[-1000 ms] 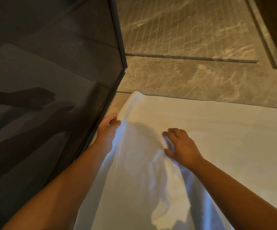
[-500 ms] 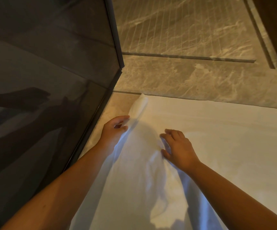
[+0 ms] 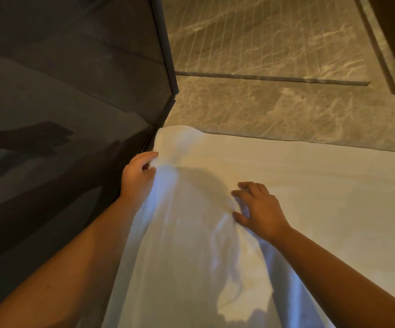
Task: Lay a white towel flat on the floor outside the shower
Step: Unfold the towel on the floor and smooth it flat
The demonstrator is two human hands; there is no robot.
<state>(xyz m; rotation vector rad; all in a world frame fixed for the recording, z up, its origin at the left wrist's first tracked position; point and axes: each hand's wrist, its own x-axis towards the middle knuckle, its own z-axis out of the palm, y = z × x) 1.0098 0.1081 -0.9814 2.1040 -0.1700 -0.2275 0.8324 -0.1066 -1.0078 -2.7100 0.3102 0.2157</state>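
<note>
A large white towel [image 3: 310, 190] is spread over the marble floor in front of the shower threshold. Its far left corner lies against the foot of the dark glass panel, slightly bunched. My left hand [image 3: 138, 176] pinches the towel's left edge close to that corner. My right hand [image 3: 258, 209] presses flat on the towel's middle with fingers spread, beside a ridge of wrinkles that runs toward me. The towel's near part is creased and shadowed by my arms.
A dark glass shower panel [image 3: 73, 91] stands on the left, its metal frame edge [image 3: 165, 55] ending near the towel corner. Beige marble floor [image 3: 286, 110] lies beyond the towel, with a grooved shower floor [image 3: 262, 36] past a dark threshold strip. A dark wall edge rises at the far right.
My left hand pulled the towel's left edge back out toward the glass panel, and the corner now lies flatter at the panel's foot. My right hand stayed pressed in place.
</note>
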